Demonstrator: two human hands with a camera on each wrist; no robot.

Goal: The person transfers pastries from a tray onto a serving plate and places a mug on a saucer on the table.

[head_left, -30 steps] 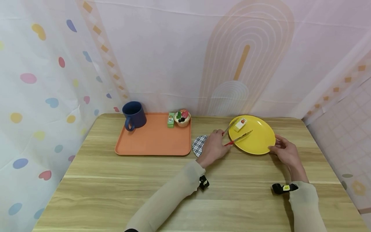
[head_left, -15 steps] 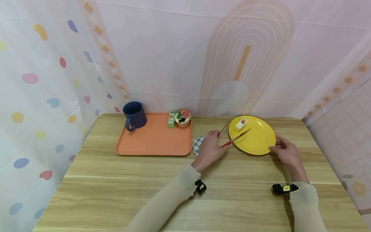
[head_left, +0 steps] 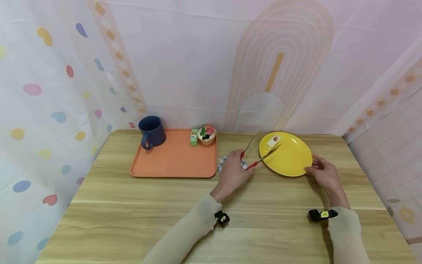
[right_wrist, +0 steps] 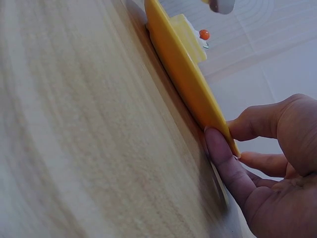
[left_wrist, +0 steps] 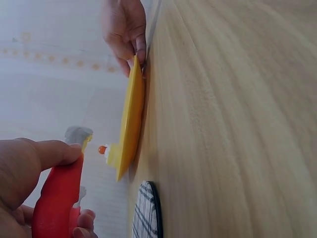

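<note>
In the head view my left hand [head_left: 232, 174] grips a pair of tongs [head_left: 252, 165] with red handles and metal arms. The arms are spread, and nothing is between their tips; one tip overlaps the yellow plate [head_left: 293, 159], the other lies left of it. On the plate's left part sits a small yellow-and-white cake [head_left: 273, 142] with an orange-red ball on top. At the plate's right edge my right hand [head_left: 325, 176] pinches the rim, thumb on one face and fingers on the other in the right wrist view. A checked round coaster [head_left: 222, 164] is partly hidden beneath my left hand.
An orange tray [head_left: 178, 161] stands at the left back of the wooden table [head_left: 263, 227]. On it are a dark blue mug [head_left: 152, 131], a small green cake [head_left: 193, 137] and a fruit-topped cupcake [head_left: 207, 135]. A patterned curtain hangs behind.
My left hand and the tongs have moved left and slightly toward me, away from the cake, which stays on the plate. The right hand still holds the rim in the same spot.
</note>
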